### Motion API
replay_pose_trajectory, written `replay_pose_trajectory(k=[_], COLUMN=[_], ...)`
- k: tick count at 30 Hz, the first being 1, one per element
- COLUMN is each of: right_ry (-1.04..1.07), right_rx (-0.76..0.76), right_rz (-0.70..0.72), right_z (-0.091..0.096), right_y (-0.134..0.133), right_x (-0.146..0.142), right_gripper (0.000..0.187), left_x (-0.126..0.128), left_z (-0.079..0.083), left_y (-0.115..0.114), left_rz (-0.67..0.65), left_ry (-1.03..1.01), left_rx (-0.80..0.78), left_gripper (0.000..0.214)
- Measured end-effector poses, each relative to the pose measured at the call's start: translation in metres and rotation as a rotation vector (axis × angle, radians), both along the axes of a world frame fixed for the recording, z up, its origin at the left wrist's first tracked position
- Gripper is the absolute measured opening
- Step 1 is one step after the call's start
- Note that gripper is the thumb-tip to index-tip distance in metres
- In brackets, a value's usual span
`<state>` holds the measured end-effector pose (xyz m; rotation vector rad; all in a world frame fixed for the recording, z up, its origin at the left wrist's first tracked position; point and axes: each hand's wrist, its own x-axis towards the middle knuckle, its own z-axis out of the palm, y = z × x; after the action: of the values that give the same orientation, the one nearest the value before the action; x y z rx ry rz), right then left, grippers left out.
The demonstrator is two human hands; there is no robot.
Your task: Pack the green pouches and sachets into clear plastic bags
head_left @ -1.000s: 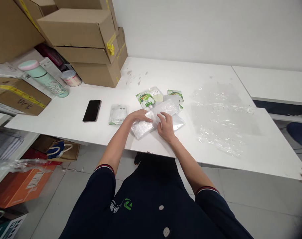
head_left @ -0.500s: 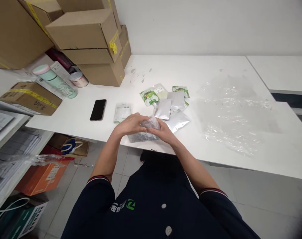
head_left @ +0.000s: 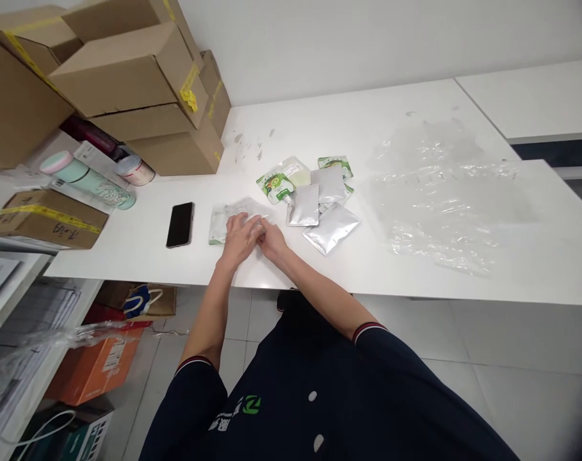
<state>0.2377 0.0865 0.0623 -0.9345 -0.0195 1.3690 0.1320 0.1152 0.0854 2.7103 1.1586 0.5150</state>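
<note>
Clear crinkled plastic, a small packet (head_left: 245, 209), lies near the front edge of the white table (head_left: 319, 121), partly over a pale pouch (head_left: 218, 225) with a green edge. Our left hand (head_left: 239, 234) rests on the packet with the fingers spread and flat, gripping nothing. Our right hand (head_left: 272, 239) touches the left from the right side, fingertips tucked against the packet; we cannot tell whether they pinch it. Just left of the pale pouch lies a black phone (head_left: 180, 225). To the right of our hands three silver pouches (head_left: 331, 226) lie close together, and behind them a green printed pouch (head_left: 274, 184). Farther right a large clear sheet (head_left: 439, 192) spreads over the table. Cardboard boxes (head_left: 127, 70) are stacked at the back left, with a mint bottle (head_left: 91, 182) lying before them.
</note>
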Motion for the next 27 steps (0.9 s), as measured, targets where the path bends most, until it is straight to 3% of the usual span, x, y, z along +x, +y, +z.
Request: replay_pose_trajectory(k=[3, 6, 8, 10, 12, 14, 16, 17, 19, 21, 23, 25, 27], right_ry=[-0.096, -0.281, -0.464, -0.747, -1.122, -1.536, -1.83, -1.909, -1.954, -1.913, -1.845, -1.822, -1.875], right_rx=[-0.063, 0.034, 0.125, 0.159, 0.067, -0.141, -0.379, -0.477, -0.627, -0.707, -0.741, -0.748, -0.684], right_rz=[0.278, 0.552, 0.661, 0.547, 0.215, -0.141, -0.242, -0.205, -0.039, 0.111, 0.143, -0.029, -0.327], right_z=[0.0, 0.007, 0.014, 0.023, 0.027, 0.026, 0.017, 0.011, 0.0, -0.008, -0.008, 0.001, 0.018], right_y=[-0.026, -0.07, -0.105, -0.139, -0.17, -0.194, -0.209, -0.214, -0.217, -0.217, -0.216, -0.218, -0.218], right_x=[0.015, 0.044, 0.071, 0.104, 0.144, 0.185, 0.221, 0.235, 0.255, 0.266, 0.272, 0.277, 0.278], right_gripper=[0.025, 0.029, 0.03, 0.03, 0.031, 0.034, 0.044, 0.054, 0.065, 0.051, 0.04, 0.045, 0.047], left_x=[-0.019, -0.038, -0.047, -0.052, -0.051, -0.047, -0.039, -0.034, -0.026, -0.02, -0.015, -0.008, 0.004], left_z=[-0.009, -0.011, -0.012, -0.013, -0.014, -0.013, -0.01, -0.008, -0.004, 0.001, 0.004, 0.006, 0.007], left_y=[0.022, 0.039, 0.049, 0.057, 0.06, 0.057, 0.049, 0.044, 0.033, 0.022, 0.01, -0.004, -0.022], left_rz=[-0.076, -0.157, -0.165, -0.155, -0.129, -0.085, -0.028, 0.002, 0.059, 0.093, 0.117, 0.154, 0.185], left_ry=[-0.011, 0.019, 0.039, 0.04, 0.044, 0.069, 0.097, 0.097, 0.059, -0.025, -0.146, -0.294, -0.46], left_rx=[-0.046, -0.092, -0.104, -0.092, -0.075, -0.066, -0.063, -0.059, -0.038, -0.002, 0.039, 0.069, 0.059], left_gripper=[0.043, 0.041, 0.04, 0.041, 0.042, 0.042, 0.042, 0.041, 0.039, 0.038, 0.038, 0.036, 0.033])
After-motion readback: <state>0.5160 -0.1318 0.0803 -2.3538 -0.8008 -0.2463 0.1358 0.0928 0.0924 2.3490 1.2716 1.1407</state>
